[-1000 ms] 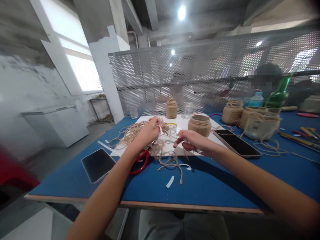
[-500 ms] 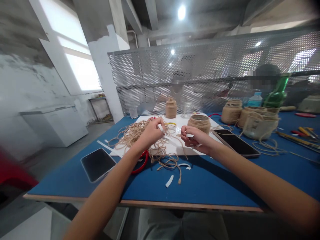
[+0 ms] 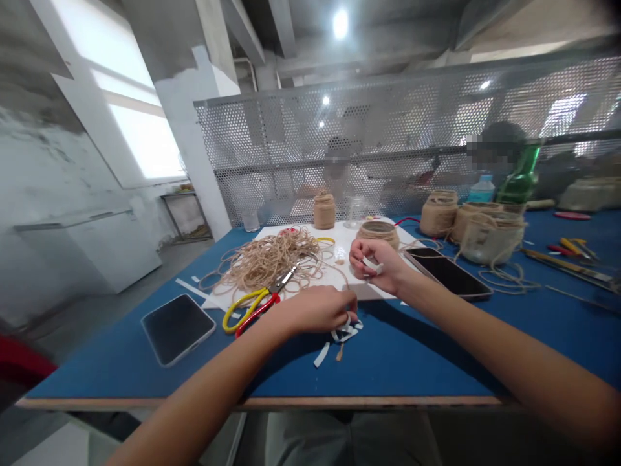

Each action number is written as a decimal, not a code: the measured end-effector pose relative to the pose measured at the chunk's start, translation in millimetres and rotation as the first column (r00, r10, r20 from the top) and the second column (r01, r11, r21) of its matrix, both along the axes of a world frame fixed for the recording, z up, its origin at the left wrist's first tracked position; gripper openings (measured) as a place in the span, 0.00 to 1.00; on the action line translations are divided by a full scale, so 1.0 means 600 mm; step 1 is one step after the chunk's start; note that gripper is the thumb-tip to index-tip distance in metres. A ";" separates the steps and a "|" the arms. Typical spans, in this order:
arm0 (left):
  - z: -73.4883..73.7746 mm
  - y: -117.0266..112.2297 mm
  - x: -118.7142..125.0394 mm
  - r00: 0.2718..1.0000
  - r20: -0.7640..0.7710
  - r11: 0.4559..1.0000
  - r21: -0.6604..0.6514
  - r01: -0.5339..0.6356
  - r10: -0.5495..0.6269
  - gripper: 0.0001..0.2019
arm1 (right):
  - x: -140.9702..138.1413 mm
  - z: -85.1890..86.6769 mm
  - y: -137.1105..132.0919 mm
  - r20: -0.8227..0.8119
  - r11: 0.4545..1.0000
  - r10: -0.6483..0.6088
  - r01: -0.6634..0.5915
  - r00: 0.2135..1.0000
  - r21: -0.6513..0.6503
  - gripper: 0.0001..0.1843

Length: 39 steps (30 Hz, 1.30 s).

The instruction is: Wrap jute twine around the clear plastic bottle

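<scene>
- Right now, the left hand [image 3: 313,310] sits low over the blue worktable [image 3: 412,362], its fingers [image 3: 348,312] curled at a small cluster of narrow white strips [image 3: 345,334]; whether they are clamped or apart cannot be told.
- Meanwhile, the right hand [image 3: 376,265] pinches a short white strip [image 3: 372,264] tightly between thumb and fingers, above a white sheet [image 3: 361,259].
- Just beside the left wrist lie a tangled heap of tan jute twine [image 3: 264,265] and steel scissors with yellow and red loop handles [image 3: 252,309].
- Nearby stand a twine-wrapped glass jar [image 3: 378,234] and a black smartphone [image 3: 449,275].
</scene>
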<state>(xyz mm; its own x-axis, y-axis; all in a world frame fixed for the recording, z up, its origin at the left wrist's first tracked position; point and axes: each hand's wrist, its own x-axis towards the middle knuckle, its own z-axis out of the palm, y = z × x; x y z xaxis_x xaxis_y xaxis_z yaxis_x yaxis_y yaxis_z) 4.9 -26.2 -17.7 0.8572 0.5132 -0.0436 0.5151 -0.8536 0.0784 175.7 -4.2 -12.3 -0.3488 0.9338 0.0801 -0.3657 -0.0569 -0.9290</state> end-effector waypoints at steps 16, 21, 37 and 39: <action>0.072 0.004 -0.042 0.983 0.184 0.982 -0.178 0.054 -0.021 0.17 | -0.010 0.005 -0.004 0.128 0.991 0.050 -0.033 0.990 -0.127 0.06; 0.080 -0.023 -0.052 0.999 0.010 0.949 -0.311 -0.043 0.048 0.10 | -0.012 0.007 -0.008 0.155 0.995 0.065 -0.052 0.986 -0.091 0.07; 0.059 -0.053 -0.065 0.991 0.066 0.993 -0.049 -0.112 0.115 0.06 | -0.028 0.007 -0.021 0.124 1.000 0.012 -0.011 0.992 -0.003 0.05; 0.078 -0.039 -0.047 0.966 0.193 0.974 0.114 -0.198 0.174 0.06 | -0.044 -0.004 -0.024 0.077 0.999 0.041 -0.039 0.996 -0.031 0.08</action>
